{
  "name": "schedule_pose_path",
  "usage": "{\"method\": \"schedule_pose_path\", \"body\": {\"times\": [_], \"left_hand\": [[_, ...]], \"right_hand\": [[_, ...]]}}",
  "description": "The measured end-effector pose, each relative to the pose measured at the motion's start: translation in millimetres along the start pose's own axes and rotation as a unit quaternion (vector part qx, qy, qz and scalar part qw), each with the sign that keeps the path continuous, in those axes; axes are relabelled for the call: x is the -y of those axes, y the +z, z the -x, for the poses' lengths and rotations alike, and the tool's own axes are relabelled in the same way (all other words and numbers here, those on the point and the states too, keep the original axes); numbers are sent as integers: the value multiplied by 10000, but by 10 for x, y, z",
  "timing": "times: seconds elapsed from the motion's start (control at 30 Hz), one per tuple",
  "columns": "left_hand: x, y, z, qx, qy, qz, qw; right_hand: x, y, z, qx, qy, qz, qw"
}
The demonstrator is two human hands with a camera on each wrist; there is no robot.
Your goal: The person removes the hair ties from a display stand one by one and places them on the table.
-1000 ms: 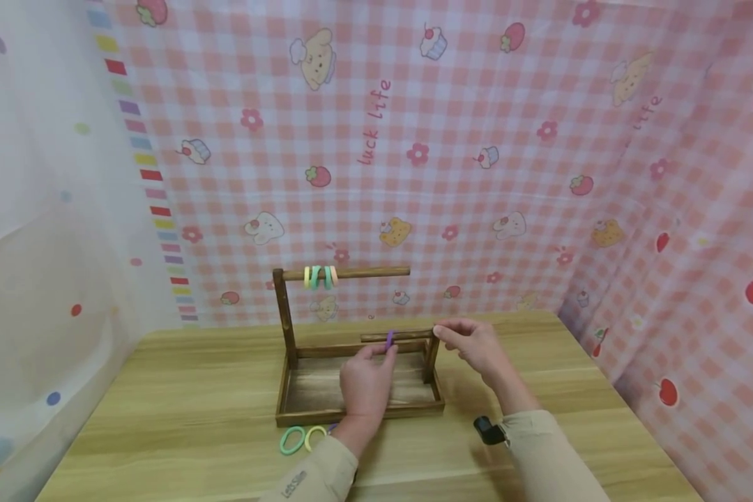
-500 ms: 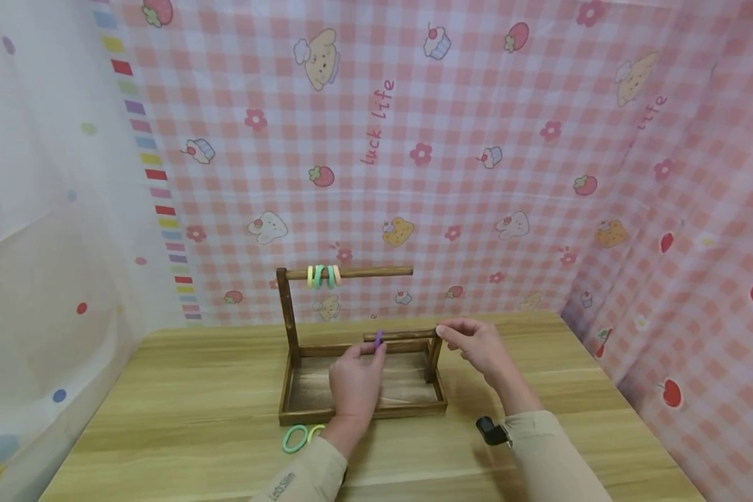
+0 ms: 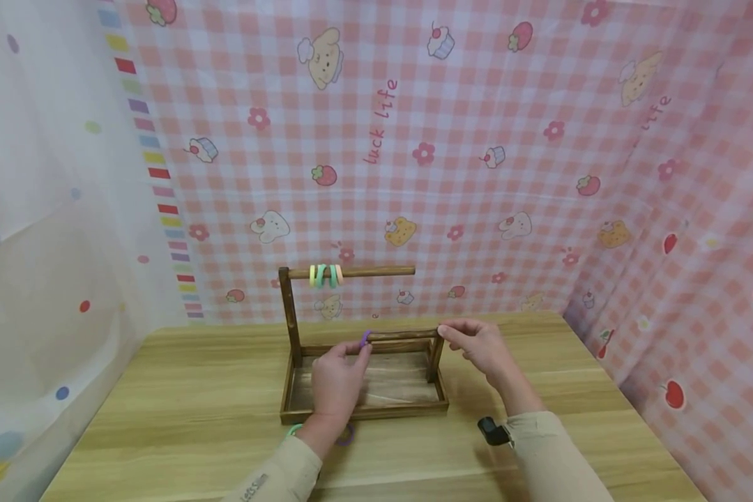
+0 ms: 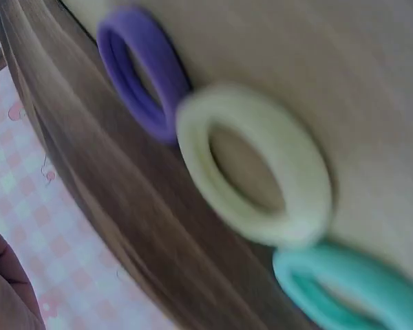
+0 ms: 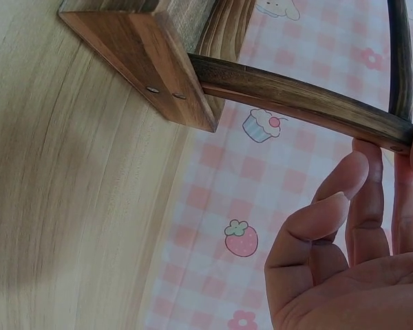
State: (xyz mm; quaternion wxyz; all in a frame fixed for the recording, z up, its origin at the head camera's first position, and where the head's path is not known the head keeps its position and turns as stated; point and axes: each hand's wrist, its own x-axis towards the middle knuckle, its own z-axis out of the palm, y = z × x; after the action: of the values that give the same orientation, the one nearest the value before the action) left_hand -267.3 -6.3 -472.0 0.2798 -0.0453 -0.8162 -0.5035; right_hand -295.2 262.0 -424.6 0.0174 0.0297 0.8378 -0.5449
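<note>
A dark wooden rack (image 3: 291, 314) has a tray base, a high bar and a lower bar (image 3: 401, 335). With thumb and fingertips, my left hand (image 3: 339, 382) pinches a purple hair tie (image 3: 365, 339) at the lower bar's free left end. Whether the tie still encircles the bar tip, I cannot tell. My right hand (image 3: 482, 350) grips the top of the short right post (image 3: 436, 359), its fingertips touching the wood in the right wrist view. A yellow hair tie (image 3: 312, 276), two green ones and a peach one (image 3: 339, 274) hang on the high bar.
Below the rack's front edge, another purple hair tie (image 4: 143, 72), a yellow one (image 4: 251, 165) and a green one (image 4: 351, 289) lie on the wooden table (image 3: 182, 397). My left forearm partly covers them in the head view. A checked cloth (image 3: 477, 195) hangs behind.
My left hand has slid the purple hair tie leftward along the lower bar to its free end. The right hand stays on the post. The head view has shifted slightly.
</note>
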Motion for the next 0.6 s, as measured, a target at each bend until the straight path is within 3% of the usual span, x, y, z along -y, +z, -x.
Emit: {"method": "schedule_pose_path", "body": {"times": [0.33, 0.6], "left_hand": [[128, -374, -169, 478, 430, -618, 9960], [172, -607, -237, 802, 365, -1030, 9908]], "right_hand": [[-1, -5, 0, 12, 7, -14, 10000], [5, -6, -4, 12, 60, -30, 10000]]}}
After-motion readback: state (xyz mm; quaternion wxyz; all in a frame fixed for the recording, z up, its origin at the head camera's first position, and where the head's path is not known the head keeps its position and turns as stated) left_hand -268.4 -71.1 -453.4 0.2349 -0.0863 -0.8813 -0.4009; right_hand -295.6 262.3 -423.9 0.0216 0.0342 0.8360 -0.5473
